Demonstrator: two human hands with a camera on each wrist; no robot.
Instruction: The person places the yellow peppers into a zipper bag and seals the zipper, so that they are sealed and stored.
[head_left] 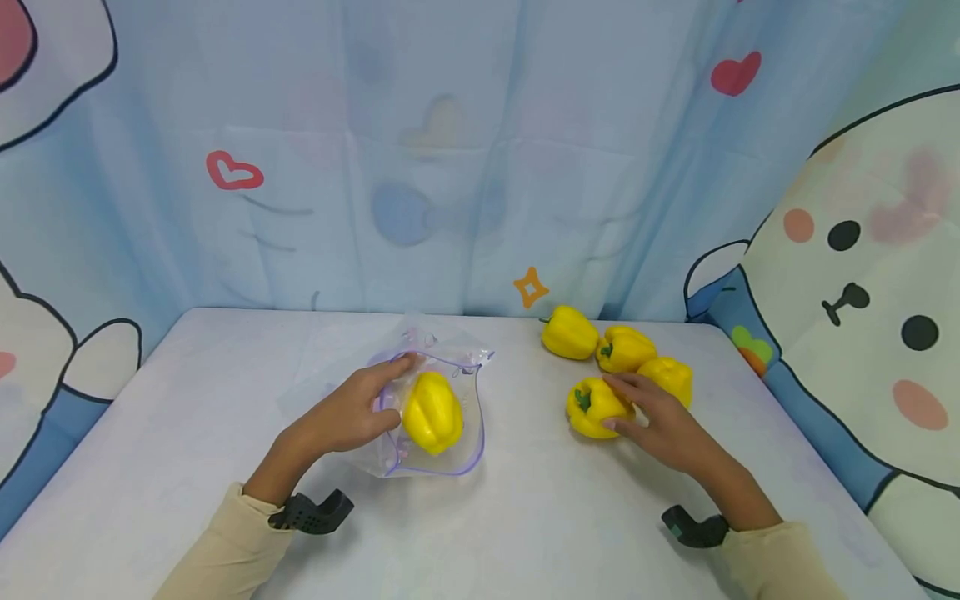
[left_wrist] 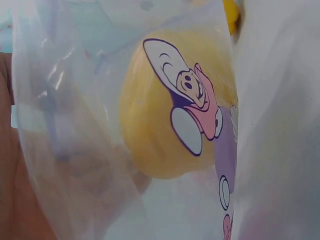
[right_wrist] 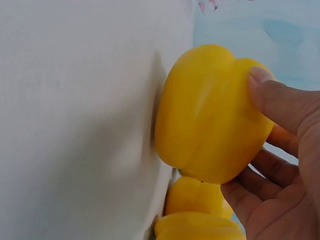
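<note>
A clear plastic zip bag with a purple-edged mouth lies on the table, its opening toward me. One yellow bell pepper sits in the bag's mouth; through the printed plastic it shows in the left wrist view. My left hand holds the bag's left rim, thumb and fingers spread apart; some fingers are hidden by plastic. Over to the right, my right hand grips another yellow bell pepper between thumb and fingers. This pepper is low at the table, its green stem facing left in the head view.
Three more yellow bell peppers stand just behind the right hand: one at the back, one in the middle and one at the right. A patterned blue curtain hangs behind the white table.
</note>
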